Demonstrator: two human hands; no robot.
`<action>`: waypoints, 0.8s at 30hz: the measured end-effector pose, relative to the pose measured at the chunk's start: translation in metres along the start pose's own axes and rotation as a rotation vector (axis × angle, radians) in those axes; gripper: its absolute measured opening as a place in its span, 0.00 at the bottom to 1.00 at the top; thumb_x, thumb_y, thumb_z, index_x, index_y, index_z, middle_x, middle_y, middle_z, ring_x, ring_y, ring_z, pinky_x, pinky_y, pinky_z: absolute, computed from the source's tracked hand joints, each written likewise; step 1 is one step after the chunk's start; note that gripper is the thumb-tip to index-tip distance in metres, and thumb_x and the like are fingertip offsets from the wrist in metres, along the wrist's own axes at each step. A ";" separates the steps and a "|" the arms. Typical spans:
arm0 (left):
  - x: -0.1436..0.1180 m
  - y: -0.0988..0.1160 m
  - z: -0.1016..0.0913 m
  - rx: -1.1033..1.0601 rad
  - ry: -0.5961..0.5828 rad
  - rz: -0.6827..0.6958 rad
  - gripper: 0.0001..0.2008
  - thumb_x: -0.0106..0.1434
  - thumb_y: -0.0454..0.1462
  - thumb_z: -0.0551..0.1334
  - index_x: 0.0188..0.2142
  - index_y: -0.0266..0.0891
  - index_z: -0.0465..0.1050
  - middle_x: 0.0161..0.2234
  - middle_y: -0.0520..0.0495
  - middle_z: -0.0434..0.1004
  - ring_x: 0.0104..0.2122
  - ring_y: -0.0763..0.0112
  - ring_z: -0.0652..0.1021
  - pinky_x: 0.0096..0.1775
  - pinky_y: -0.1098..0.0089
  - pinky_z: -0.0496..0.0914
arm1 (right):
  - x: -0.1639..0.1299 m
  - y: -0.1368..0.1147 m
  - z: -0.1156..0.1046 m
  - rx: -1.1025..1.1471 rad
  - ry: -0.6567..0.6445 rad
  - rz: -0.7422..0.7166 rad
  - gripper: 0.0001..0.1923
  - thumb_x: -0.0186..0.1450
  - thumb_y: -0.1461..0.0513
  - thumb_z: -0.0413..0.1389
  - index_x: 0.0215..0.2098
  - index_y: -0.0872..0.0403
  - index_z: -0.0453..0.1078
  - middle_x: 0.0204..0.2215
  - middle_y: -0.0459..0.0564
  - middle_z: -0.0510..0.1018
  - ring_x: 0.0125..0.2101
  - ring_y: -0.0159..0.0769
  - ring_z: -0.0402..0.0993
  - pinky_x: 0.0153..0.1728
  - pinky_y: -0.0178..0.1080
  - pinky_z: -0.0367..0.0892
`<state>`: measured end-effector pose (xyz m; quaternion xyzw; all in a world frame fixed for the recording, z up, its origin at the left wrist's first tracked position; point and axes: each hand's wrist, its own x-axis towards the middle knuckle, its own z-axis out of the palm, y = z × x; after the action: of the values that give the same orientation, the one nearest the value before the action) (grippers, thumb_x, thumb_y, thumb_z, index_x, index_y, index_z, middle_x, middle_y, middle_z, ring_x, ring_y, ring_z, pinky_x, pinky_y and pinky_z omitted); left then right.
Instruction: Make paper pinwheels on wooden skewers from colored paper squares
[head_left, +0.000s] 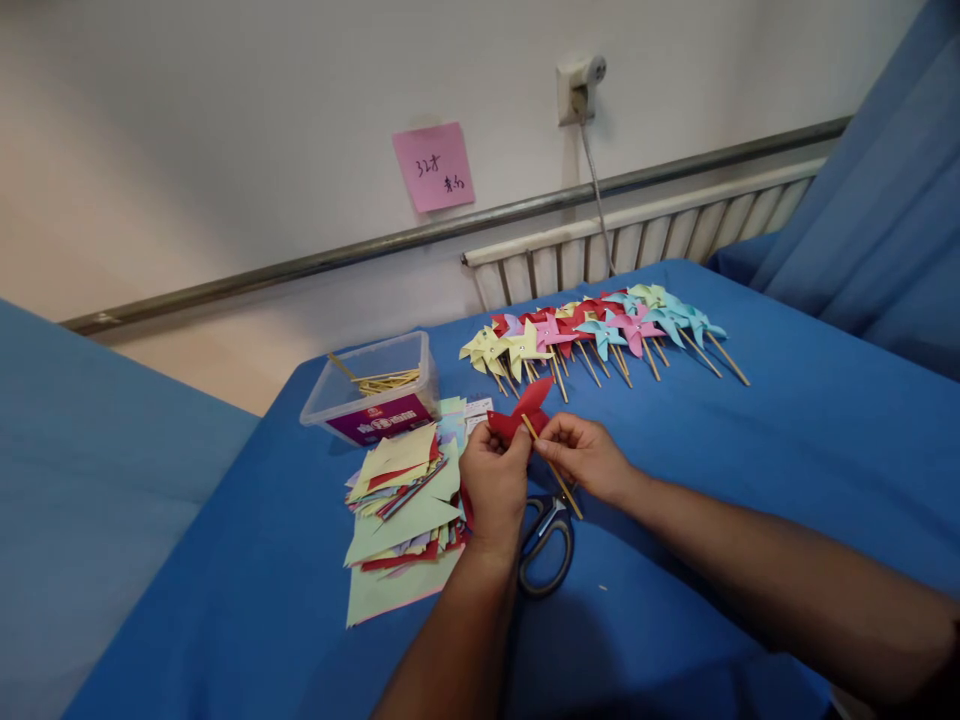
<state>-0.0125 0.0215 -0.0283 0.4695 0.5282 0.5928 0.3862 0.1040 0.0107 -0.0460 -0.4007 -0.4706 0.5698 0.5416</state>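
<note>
Both hands meet over the middle of a table covered in blue cloth, working on a red paper pinwheel. The left hand has its fingers curled in tight, pinching the lower edge of the red paper between thumb and fingertips, with the back of the hand toward the camera. The right hand is closed narrowly too, its thumb and first fingers gripping a thin wooden stick that runs slanting from the pinwheel's centre down toward the person. The pinwheel sits just above the knuckles of both hands, its folded points sticking up. Directly under the hands a pair of scissors with grey handles lies flat on the cloth. Just left of the left hand is a loose pile of coloured paper squares, green, yellow and red, spread out and overlapping. Behind that pile stands a clear plastic box with a few sticks inside. Farther back, well apart from the hands, a row of finished pinwheels in yellow, pink, red and blue lies on the cloth, their sticks pointing toward the person. A pink note is stuck on the wall.
</note>
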 end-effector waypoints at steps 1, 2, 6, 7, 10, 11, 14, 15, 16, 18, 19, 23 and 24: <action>0.000 0.000 0.000 -0.007 0.001 0.000 0.10 0.49 0.38 0.68 0.29 0.36 0.73 0.24 0.53 0.75 0.24 0.74 0.72 0.28 0.74 0.65 | 0.000 0.002 0.000 -0.019 0.004 -0.016 0.14 0.56 0.53 0.61 0.24 0.53 0.63 0.14 0.36 0.63 0.14 0.23 0.54 0.17 0.31 0.51; 0.000 0.000 0.001 -0.015 0.003 -0.001 0.10 0.48 0.38 0.68 0.29 0.36 0.73 0.24 0.53 0.74 0.24 0.74 0.72 0.28 0.74 0.65 | 0.000 0.003 0.000 -0.044 0.018 -0.039 0.13 0.56 0.54 0.60 0.24 0.53 0.63 0.15 0.37 0.64 0.15 0.24 0.56 0.18 0.31 0.53; 0.000 -0.001 0.002 -0.077 -0.011 -0.053 0.11 0.47 0.38 0.69 0.30 0.35 0.73 0.25 0.51 0.76 0.24 0.74 0.73 0.29 0.74 0.67 | -0.005 0.007 0.000 -0.254 0.096 -0.187 0.06 0.60 0.59 0.57 0.32 0.53 0.66 0.22 0.41 0.71 0.21 0.28 0.65 0.23 0.32 0.61; 0.000 -0.001 0.002 -0.098 -0.019 -0.073 0.12 0.47 0.38 0.69 0.31 0.35 0.73 0.26 0.51 0.77 0.25 0.73 0.74 0.29 0.73 0.67 | -0.007 0.006 -0.001 -0.335 0.102 -0.237 0.06 0.62 0.60 0.56 0.37 0.52 0.67 0.24 0.42 0.72 0.23 0.29 0.67 0.25 0.33 0.62; 0.000 -0.003 0.002 -0.135 -0.020 -0.099 0.14 0.47 0.39 0.70 0.32 0.36 0.73 0.27 0.50 0.78 0.26 0.72 0.75 0.31 0.72 0.69 | -0.012 -0.001 -0.003 -0.583 0.084 -0.433 0.14 0.65 0.62 0.53 0.49 0.51 0.65 0.32 0.46 0.76 0.29 0.32 0.72 0.30 0.34 0.67; 0.000 -0.003 0.002 -0.141 -0.014 -0.098 0.14 0.47 0.40 0.70 0.32 0.36 0.73 0.26 0.51 0.77 0.25 0.72 0.75 0.31 0.72 0.69 | -0.013 -0.004 -0.004 -0.653 0.077 -0.509 0.15 0.66 0.63 0.51 0.51 0.51 0.65 0.35 0.48 0.77 0.33 0.33 0.74 0.34 0.35 0.68; 0.000 -0.004 0.002 -0.170 0.001 -0.098 0.14 0.46 0.40 0.70 0.31 0.36 0.73 0.26 0.51 0.77 0.24 0.73 0.75 0.30 0.73 0.68 | -0.015 -0.009 -0.007 -0.822 0.072 -0.670 0.15 0.68 0.65 0.49 0.52 0.52 0.66 0.40 0.51 0.77 0.39 0.35 0.74 0.40 0.37 0.69; 0.000 -0.004 0.002 -0.185 0.003 -0.101 0.15 0.46 0.40 0.71 0.32 0.36 0.73 0.26 0.51 0.78 0.24 0.73 0.75 0.30 0.73 0.69 | -0.015 -0.010 -0.008 -0.871 0.076 -0.692 0.15 0.68 0.65 0.48 0.52 0.52 0.66 0.40 0.51 0.77 0.38 0.35 0.74 0.40 0.37 0.69; 0.000 -0.004 0.002 -0.199 0.006 -0.105 0.15 0.46 0.40 0.71 0.32 0.35 0.74 0.26 0.51 0.78 0.24 0.73 0.75 0.30 0.73 0.69 | -0.015 -0.011 -0.008 -0.917 0.080 -0.704 0.15 0.68 0.65 0.48 0.52 0.53 0.67 0.39 0.51 0.77 0.37 0.35 0.74 0.38 0.37 0.70; 0.000 -0.003 0.002 -0.219 0.011 -0.115 0.15 0.46 0.39 0.71 0.32 0.35 0.74 0.26 0.51 0.78 0.25 0.73 0.76 0.31 0.73 0.69 | -0.015 -0.011 -0.008 -0.991 0.093 -0.722 0.15 0.68 0.64 0.48 0.52 0.54 0.67 0.37 0.51 0.77 0.35 0.35 0.75 0.36 0.36 0.70; 0.000 -0.003 0.003 -0.228 0.013 -0.118 0.15 0.45 0.39 0.71 0.32 0.35 0.74 0.26 0.51 0.79 0.25 0.73 0.76 0.31 0.73 0.69 | -0.015 -0.011 -0.008 -1.020 0.097 -0.733 0.15 0.68 0.64 0.48 0.52 0.54 0.67 0.37 0.51 0.77 0.35 0.35 0.75 0.36 0.36 0.70; 0.000 -0.002 0.003 -0.245 0.018 -0.130 0.16 0.44 0.39 0.71 0.33 0.34 0.74 0.28 0.49 0.79 0.26 0.73 0.76 0.32 0.72 0.70 | -0.014 -0.012 -0.008 -1.102 0.123 -0.773 0.16 0.68 0.65 0.48 0.53 0.53 0.67 0.39 0.51 0.78 0.36 0.35 0.76 0.38 0.36 0.71; 0.001 -0.002 0.004 -0.246 0.022 -0.136 0.16 0.44 0.38 0.71 0.33 0.34 0.74 0.28 0.49 0.79 0.26 0.73 0.76 0.32 0.72 0.70 | -0.014 -0.012 -0.008 -1.120 0.128 -0.777 0.16 0.68 0.65 0.48 0.53 0.54 0.68 0.40 0.51 0.78 0.36 0.35 0.76 0.38 0.36 0.70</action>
<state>-0.0092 0.0233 -0.0299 0.3754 0.4863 0.6306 0.4743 0.1160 -0.0027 -0.0366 -0.4554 -0.7712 -0.0201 0.4443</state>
